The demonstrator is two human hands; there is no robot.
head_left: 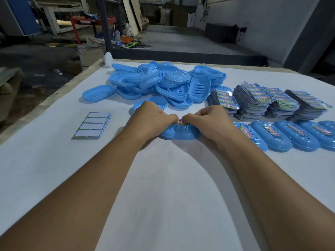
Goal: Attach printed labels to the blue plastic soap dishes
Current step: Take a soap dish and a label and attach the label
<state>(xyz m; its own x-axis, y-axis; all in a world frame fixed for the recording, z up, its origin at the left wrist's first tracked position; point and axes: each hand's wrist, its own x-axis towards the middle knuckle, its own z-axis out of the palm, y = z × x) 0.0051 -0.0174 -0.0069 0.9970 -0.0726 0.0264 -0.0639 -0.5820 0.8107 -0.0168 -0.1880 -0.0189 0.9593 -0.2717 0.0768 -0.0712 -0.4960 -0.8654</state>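
A blue soap dish lies upside down on the white table in front of me. My left hand and my right hand curl over its two ends, and their fingertips pinch a printed label on its top. Only a sliver of the label shows between the fingers. A loose pile of unlabelled blue dishes sits behind my hands. A row of several labelled dishes lies to the right.
Stacks of printed labels stand at the right behind the labelled row. A small stack of label sheets, white side up, lies at the left. A white object sits at the table's far left corner. The workshop floor lies beyond.
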